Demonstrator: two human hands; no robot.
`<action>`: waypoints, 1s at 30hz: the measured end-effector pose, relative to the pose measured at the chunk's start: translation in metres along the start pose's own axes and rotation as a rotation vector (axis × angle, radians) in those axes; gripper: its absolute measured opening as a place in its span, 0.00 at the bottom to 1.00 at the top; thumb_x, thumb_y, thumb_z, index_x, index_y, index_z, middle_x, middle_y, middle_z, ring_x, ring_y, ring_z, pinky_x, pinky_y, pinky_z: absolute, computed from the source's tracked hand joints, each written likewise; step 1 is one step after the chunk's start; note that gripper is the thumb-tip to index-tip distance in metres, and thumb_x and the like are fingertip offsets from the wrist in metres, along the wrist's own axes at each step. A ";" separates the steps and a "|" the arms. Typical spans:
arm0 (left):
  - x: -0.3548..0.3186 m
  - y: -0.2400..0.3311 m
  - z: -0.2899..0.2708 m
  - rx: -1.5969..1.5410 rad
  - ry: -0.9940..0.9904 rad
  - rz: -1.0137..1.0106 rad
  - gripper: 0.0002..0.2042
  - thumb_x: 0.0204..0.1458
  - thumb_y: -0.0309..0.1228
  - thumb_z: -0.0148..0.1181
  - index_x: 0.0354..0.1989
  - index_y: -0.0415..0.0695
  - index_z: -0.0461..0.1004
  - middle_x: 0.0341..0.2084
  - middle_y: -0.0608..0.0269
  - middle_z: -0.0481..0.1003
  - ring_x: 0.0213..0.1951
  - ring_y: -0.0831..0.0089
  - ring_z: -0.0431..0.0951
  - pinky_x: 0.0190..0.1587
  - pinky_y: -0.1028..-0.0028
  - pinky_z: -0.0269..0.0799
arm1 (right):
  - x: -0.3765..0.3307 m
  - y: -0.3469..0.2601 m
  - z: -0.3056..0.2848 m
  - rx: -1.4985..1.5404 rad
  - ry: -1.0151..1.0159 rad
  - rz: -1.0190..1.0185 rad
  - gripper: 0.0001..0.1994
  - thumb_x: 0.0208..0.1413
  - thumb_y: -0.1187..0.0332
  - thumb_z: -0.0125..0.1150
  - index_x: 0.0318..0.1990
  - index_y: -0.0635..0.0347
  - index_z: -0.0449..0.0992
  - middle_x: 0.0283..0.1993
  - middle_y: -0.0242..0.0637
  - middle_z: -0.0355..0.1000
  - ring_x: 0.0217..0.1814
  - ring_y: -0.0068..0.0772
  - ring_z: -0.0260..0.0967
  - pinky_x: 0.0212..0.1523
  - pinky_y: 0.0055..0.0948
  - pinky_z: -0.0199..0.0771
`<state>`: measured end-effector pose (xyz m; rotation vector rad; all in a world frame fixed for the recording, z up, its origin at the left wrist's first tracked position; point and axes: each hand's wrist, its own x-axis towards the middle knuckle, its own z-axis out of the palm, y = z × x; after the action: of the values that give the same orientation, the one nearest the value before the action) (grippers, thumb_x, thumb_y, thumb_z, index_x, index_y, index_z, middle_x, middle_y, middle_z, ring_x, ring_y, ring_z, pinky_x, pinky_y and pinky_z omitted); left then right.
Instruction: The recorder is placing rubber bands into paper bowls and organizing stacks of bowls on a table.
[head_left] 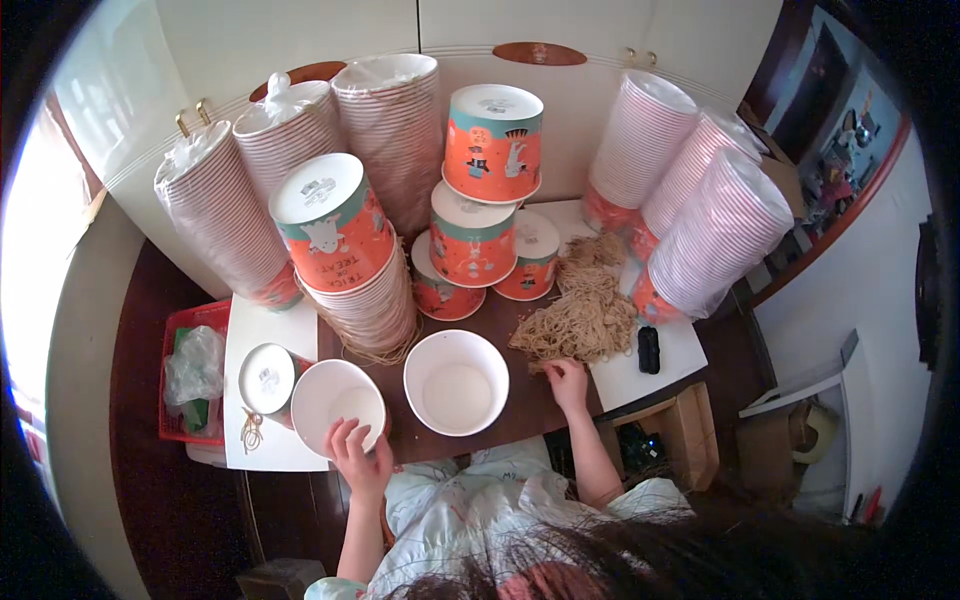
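My left hand (358, 462) is at the near rim of a white paper bucket (335, 390), its fingers curled over the edge and partly inside. This bucket sits mouth up, tilted slightly, next to an upturned lidlike bucket bottom (268, 378). Just right of it, a second white bucket (456, 383) stands upright with its inside showing. My right hand (568, 386) is at the near edge of a tangled heap of tan twine (578, 318), fingertips pinched together on some strands. How many strands they hold is hidden.
Upturned orange-and-teal buckets (494, 150) are stacked at the back centre. A nested stack (335, 225) stands left of them. Plastic-wrapped stacks (715, 235) line both sides. A black object (649, 350) lies right, a twine loop (251, 430) left. A red crate (175, 345) and cardboard box (690, 425) flank the table.
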<state>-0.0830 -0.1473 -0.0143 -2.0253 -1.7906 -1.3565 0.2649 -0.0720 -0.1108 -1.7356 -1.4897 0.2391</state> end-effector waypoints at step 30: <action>0.010 0.038 0.042 -0.242 -0.354 -0.098 0.14 0.44 0.22 0.52 0.42 0.38 0.67 0.38 0.47 0.67 0.38 0.57 0.71 0.41 0.65 0.68 | 0.152 -0.210 -0.224 1.096 0.349 -0.442 0.04 0.55 0.71 0.48 0.36 0.61 0.66 0.31 0.33 0.67 0.32 0.17 0.61 0.33 0.17 0.64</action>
<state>-0.0296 -0.1251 -0.0151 -2.4675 -1.9674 -1.3688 0.2908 -0.0439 0.2295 -0.5250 -1.0916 0.3933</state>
